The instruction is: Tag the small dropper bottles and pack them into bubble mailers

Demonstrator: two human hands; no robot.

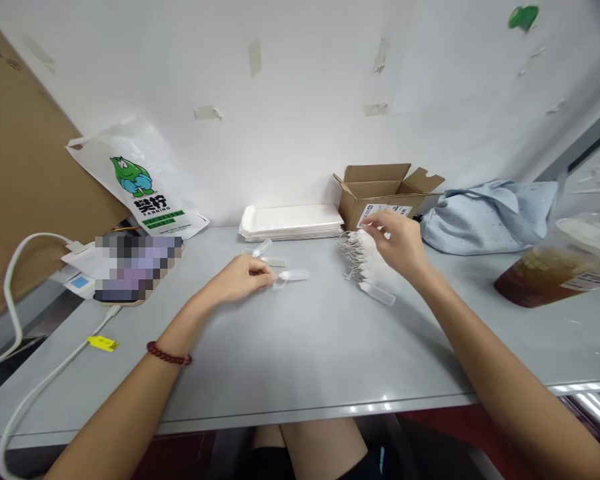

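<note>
My left hand (pixel 245 277) is closed in a pinch above the desk, its fingertips at the thin cord of a small translucent plastic sleeve (pixel 295 275) lying flat. Two more such sleeves, one of them a tilted sleeve (pixel 263 249), lie just behind those fingers. My right hand (pixel 397 240) is over the far end of a row of corded white sleeves (pixel 363 257), thumb and forefinger pinched together. Whatever lies between its fingertips is too small to make out. At the near end of the row, one translucent sleeve (pixel 379 293) points outward to the right.
Behind the hands are a stack of white flat packets (pixel 295 220) and an open cardboard box (pixel 380 193). A blue cloth bag (pixel 485 217) and a drink cup (pixel 545 267) stand right. A phone (pixel 145 273), white cable (pixel 45 380) and printed plastic bag (pixel 145 180) occupy the left.
</note>
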